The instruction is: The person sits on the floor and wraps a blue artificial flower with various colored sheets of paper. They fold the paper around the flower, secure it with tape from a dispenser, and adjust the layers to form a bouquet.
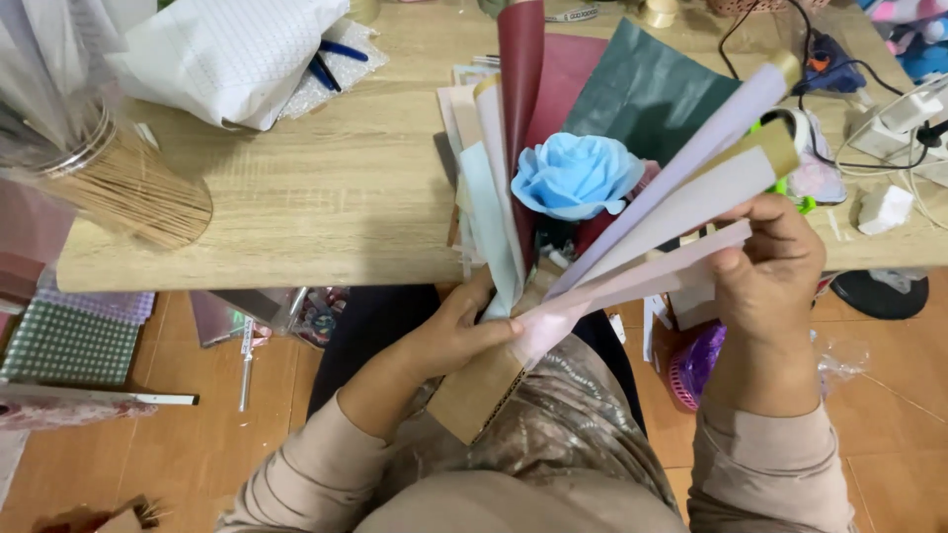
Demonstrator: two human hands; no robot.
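While the person sat at the edge of a wooden table (pixel 326 188), both bare hands were closed on a half-made paper bouquet (pixel 592 217) held over the lap. The left hand (pixel 459 331) gripped the base of the bundle, fingers wrapped around the gathered lower ends of the wrapping sheets, just above a brown cardboard piece (pixel 474 395) that jutted toward seven o'clock. The right hand (pixel 770 271), at three o'clock from the bundle's base, pinched the outer edge of a pale pink sheet (pixel 642 281), thumb on top and fingers curled beneath.

At the bouquet's centre sat a light blue paper rose (pixel 576 176), facing up toward the camera. Around it the sheets fanned out: a dark maroon sheet (pixel 520 69) rose toward twelve o'clock, a dark green sheet (pixel 647 89) spread toward one o'clock, and lilac and white sheets (pixel 691 168) with tan edges reached toward two o'clock. A pale blue sheet (pixel 489 227) stood at nine o'clock from the rose.

On the table, at ten o'clock from the rose, lay a white dotted paper bundle (pixel 237 54) with blue pens (pixel 331 61) just beside it. A bunch of thin wooden sticks (pixel 133 192) lay at the table's nine o'clock edge. Toward two o'clock, a glue gun (pixel 828 61) and white cables (pixel 889 128) rested near the far corner. Below, checked green paper (pixel 69 341) lay on the tiled floor (pixel 197 444).
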